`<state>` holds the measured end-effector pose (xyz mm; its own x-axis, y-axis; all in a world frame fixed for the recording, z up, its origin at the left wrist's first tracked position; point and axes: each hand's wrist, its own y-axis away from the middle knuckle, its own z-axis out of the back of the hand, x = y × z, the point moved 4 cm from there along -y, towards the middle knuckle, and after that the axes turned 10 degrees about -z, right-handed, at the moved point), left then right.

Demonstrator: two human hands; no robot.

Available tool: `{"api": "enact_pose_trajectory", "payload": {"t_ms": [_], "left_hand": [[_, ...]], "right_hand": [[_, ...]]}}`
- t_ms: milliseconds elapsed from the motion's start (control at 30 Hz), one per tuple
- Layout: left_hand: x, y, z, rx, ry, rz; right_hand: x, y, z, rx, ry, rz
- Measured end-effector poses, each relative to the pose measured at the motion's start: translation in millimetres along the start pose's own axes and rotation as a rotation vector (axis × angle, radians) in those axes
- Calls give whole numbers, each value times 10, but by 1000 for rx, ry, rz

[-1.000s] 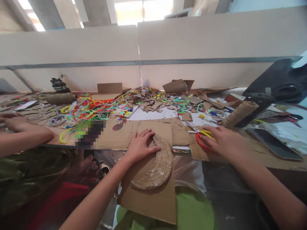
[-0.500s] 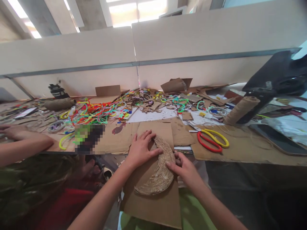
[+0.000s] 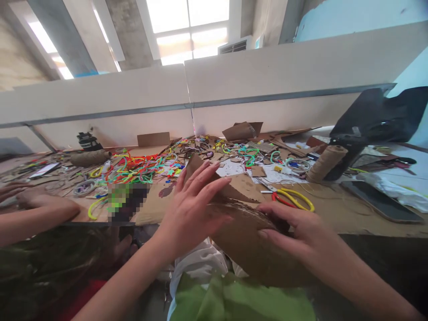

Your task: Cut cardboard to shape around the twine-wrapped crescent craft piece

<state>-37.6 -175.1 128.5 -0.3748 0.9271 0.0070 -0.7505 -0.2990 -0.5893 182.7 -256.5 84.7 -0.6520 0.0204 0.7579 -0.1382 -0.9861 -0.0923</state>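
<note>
A brown cardboard sheet (image 3: 247, 240) is tilted up over my lap, its plain face towards me. My right hand (image 3: 301, 232) grips its right side between thumb and fingers. The fingers of my left hand (image 3: 192, 209) are stretched and spread by its upper left edge; whether they touch it is hard to tell. The twine coil on the sheet is mostly hidden behind the raised cardboard. Scissors (image 3: 296, 198) with red and yellow handles lie on the table just beyond my right hand.
Colourful pipe cleaners (image 3: 133, 165) and scraps are heaped along the table. A twine roll (image 3: 327, 162) stands at the right, near a dark phone (image 3: 379, 200). Another person's arm (image 3: 40, 211) rests at the left. A white partition (image 3: 117, 89) runs behind.
The cardboard has been lifted and tipped, so the twine coil no longer faces me. My left hand has come off the coil with its fingers spread, and the view has tilted up.
</note>
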Motion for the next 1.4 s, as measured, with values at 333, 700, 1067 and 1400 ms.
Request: {"api": "enact_pose_trajectory", "payload": {"t_ms": [333, 700, 1067, 1400], "left_hand": [[-169, -269, -34, 270, 15, -186], [-60, -423, -138, 462, 55, -58], [74, -412, -56, 460, 226, 99], [41, -353, -118, 485, 309, -16]], "right_hand": [[240, -120, 211, 95, 179, 118], [368, -206, 240, 98, 379, 202], [356, -305, 405, 137, 355, 195], [432, -282, 382, 156, 390, 192]]}}
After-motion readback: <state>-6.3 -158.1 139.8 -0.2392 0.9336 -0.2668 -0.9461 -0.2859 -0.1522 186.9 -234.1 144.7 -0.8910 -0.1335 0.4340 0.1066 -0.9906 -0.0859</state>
